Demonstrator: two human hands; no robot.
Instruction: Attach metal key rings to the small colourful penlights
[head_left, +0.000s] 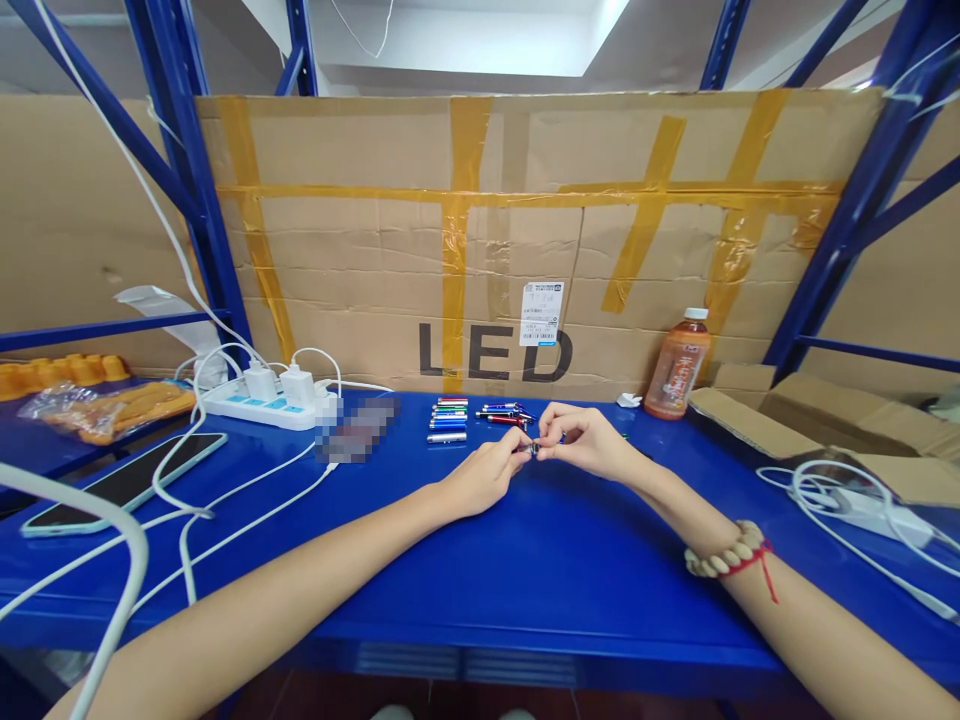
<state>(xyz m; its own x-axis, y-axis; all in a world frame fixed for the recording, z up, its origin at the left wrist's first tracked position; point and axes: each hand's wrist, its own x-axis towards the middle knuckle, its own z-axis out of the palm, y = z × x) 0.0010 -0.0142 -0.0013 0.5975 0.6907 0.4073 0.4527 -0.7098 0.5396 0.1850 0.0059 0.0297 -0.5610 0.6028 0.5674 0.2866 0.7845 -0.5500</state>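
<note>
My left hand point(484, 475) and my right hand point(581, 437) meet over the middle of the blue table point(525, 560). Both pinch one small dark object with a silvery end point(533, 449) between their fingertips; it is too small to name. Just behind the hands lie several small coloured pen-like tubes, one group in a neat row point(448, 418) and another group point(504, 413) beside it. A beaded bracelet with a red string point(731, 555) is on my right wrist.
A white power strip point(259, 403) with chargers and white cables sits back left, a phone point(124, 482) lies face up at the left. An orange drink bottle point(679, 365) stands back right beside flattened cardboard point(810, 420). A taped "LED" carton forms the back wall.
</note>
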